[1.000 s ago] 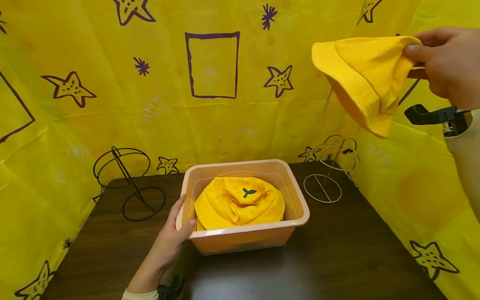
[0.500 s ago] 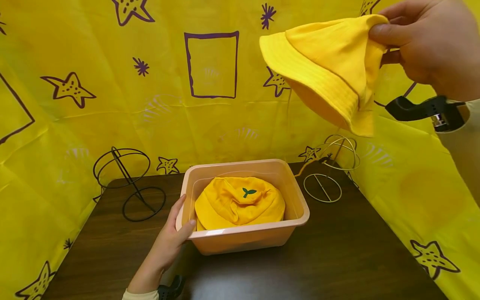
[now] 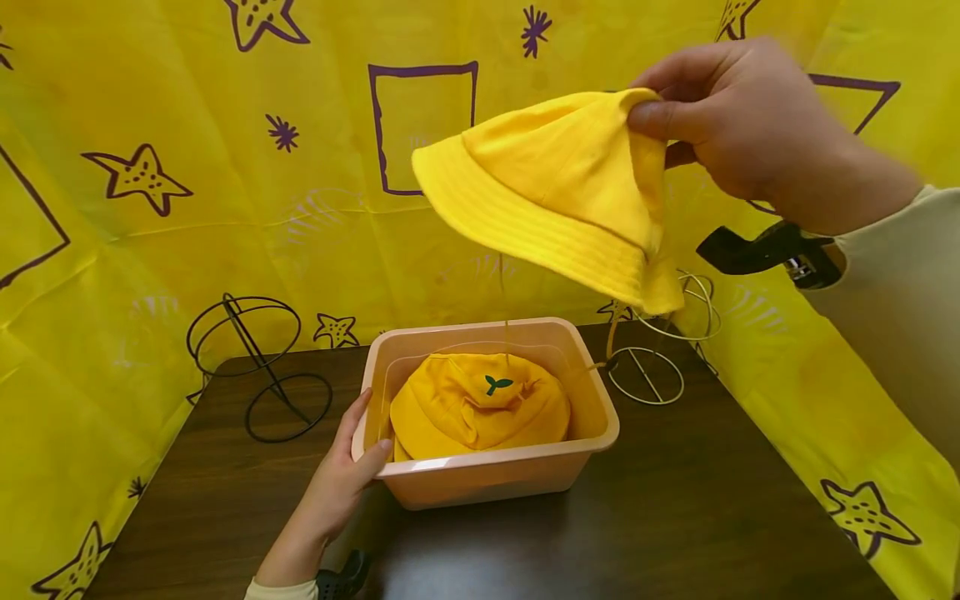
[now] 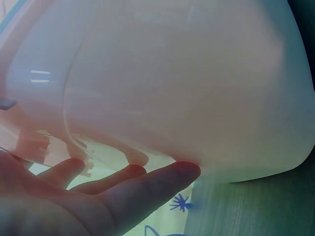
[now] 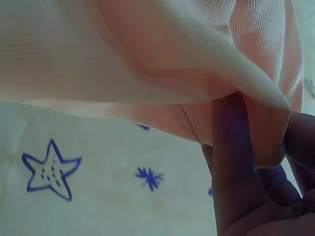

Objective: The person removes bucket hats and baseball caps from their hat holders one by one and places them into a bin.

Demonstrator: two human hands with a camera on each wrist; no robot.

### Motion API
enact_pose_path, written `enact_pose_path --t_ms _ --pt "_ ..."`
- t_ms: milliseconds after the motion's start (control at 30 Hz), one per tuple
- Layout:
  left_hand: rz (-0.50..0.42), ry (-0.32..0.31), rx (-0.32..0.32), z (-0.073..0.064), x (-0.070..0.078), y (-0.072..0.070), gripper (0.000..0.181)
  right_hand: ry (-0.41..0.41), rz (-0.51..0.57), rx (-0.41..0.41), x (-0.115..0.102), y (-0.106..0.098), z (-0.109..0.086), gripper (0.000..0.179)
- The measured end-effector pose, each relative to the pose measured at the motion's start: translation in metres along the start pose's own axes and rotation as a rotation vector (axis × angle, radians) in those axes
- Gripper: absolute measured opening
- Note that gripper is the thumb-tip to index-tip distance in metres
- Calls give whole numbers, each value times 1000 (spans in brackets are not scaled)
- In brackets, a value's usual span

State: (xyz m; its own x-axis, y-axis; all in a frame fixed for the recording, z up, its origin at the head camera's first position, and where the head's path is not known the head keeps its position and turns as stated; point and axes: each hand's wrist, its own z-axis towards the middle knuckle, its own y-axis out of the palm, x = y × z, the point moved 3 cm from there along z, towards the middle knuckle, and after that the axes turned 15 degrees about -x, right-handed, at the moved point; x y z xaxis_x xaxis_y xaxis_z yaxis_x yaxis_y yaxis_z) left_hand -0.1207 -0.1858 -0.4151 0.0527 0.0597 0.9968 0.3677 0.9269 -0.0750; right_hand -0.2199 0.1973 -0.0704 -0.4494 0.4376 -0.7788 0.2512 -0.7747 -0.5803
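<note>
My right hand [image 3: 757, 133] pinches the crown of a yellow bucket hat [image 3: 555, 175] and holds it up, brim down and tilted, above a pink plastic basin [image 3: 487, 483]. A thin cord dangles below the hat. Inside the basin lies another yellow hat [image 3: 442, 400], crumpled, with a green sprout mark. With thumb over the rim, my left hand [image 3: 341, 458] grips the basin's left side. In the left wrist view, the fingers [image 4: 147, 196] lie along the basin's outer wall [image 4: 172, 88]. The right wrist view has hat cloth [image 5: 147, 64] folded between fingers and thumb.
A black wire hat stand [image 3: 258, 358] stands at the table's back left, and a pale gold wire stand [image 3: 647, 379] at the back right, partly behind the raised hat. Yellow sheeting [image 3: 187, 250] with drawn stars encloses the dark wooden table [image 3: 675, 517].
The right hand has carried the hat leftward from the right side to above the basin, lowering it over the last half second. The left hand and basin have not moved.
</note>
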Motion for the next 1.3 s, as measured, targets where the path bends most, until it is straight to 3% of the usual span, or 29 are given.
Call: enact_pose_path --t_ms 267,467,667,800,967,1133,1300 --pt "21 -26 17 -1 1 -2 76 -55 -120 -163 6 51 6 28" --pt "16 -8 9 -3 -1 -1 77 -71 -77 -262 21 82 13 19" --pt "80 0 27 -5 -1 -3 75 -93 -17 -335 43 110 20 15" --pt "82 11 16 -5 -1 -3 75 -108 -67 -398 62 127 24 15" --pt "53 19 2 -5 -2 -3 75 -109 -106 -457 83 142 30 14" --pt "17 33 -15 -5 -1 -2 75 -65 -61 -494 100 150 37 13" --pt "38 33 -2 -4 1 -1 75 -50 -86 -501 110 154 42 13"
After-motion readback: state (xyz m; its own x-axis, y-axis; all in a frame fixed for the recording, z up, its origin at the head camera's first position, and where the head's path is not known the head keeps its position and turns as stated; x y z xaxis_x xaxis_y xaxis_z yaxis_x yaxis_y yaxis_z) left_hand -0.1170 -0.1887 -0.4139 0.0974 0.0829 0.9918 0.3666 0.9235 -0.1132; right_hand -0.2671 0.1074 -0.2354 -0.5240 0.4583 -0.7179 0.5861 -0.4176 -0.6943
